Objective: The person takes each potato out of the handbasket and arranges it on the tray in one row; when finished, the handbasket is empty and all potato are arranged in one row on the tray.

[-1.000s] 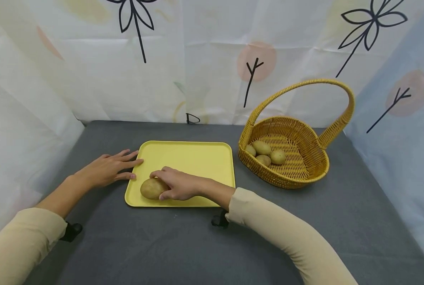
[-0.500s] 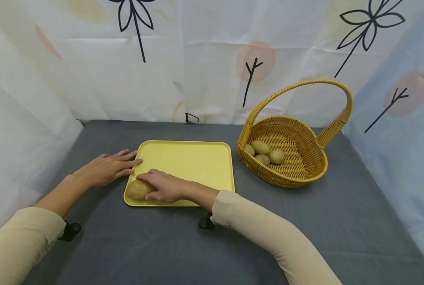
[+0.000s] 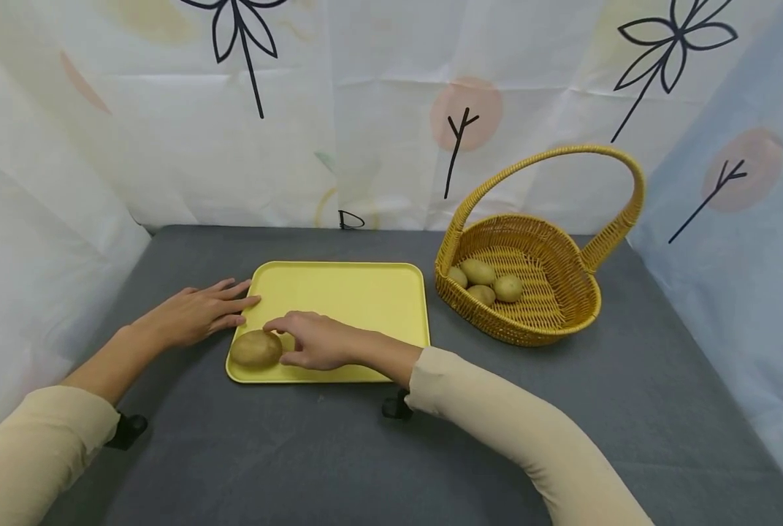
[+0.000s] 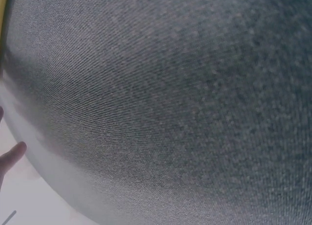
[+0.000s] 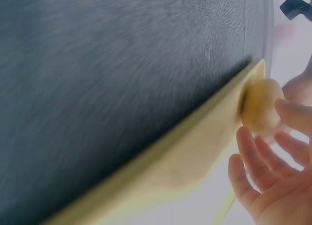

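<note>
Right hand (image 3: 315, 340) lies on the yellow tray (image 3: 358, 292), fingers loose and spread, tips just touching the right side of the potato (image 3: 256, 348) or a hair off it; no curl round it, not gripping. In the right wrist view the fingers (image 5: 258, 157) hang relaxed beside the potato (image 5: 261, 105), thumb and index apart. Left hand (image 3: 197, 313) flat on the grey bench (image 3: 299, 453), fingers straight, tips touching the tray's left rim, holding nothing. Left wrist view shows only bench cloth and a fingertip at the edge. Potato sits on its side in the tray's near left corner, close against the rim. Wicker basket (image 3: 565, 307) stands right of the tray, apart from it, with four smaller potatoes (image 3: 483, 281) inside. Patterned white sheets hang behind and at both sides. Risks, as a judgement: the potato is round and so near the low rim that a nudge from the right fingertips could roll it over the edge onto the bench. The tray looks light, so a push from either hand could slide it on the cloth. The right sleeve (image 3: 497, 424) lies low by the near rim and could catch it.
</note>
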The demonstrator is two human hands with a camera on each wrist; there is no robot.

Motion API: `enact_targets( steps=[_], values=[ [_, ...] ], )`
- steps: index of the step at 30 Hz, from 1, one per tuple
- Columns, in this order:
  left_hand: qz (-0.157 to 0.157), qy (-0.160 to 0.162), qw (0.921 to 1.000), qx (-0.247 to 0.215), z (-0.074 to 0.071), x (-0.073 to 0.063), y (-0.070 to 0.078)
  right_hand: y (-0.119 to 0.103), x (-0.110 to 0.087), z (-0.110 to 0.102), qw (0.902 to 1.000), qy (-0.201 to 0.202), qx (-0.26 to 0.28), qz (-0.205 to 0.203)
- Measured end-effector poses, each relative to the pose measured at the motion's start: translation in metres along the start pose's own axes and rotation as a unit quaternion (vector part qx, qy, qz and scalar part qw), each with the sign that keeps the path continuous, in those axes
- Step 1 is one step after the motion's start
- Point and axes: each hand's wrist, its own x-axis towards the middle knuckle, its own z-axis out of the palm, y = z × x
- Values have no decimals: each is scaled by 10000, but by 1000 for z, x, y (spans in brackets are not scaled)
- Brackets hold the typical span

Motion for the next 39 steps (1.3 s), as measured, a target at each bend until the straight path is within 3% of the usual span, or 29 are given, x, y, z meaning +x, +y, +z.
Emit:
enact_targets(
  steps=[8,15,22,30,39],
  values=[
    [-194,-169,9995,-155,-3,-1,1,22,-70,-47,9979,-533,366,38],
    [-73,-111,9999,-58,-2,-2,0,54,-143,-98,9973,-135,509,521],
    [-101,-160,9998,20,-6,-4,0,90,-204,-138,9888,194,816,1231],
    [-107,-169,9998,-5,-5,-2,0,134,-237,-162,9676,546,1278,2108],
    [-76,-222,9997,21,-9,3,3,166,-248,-164,9378,-236,1565,3091]
  ],
)
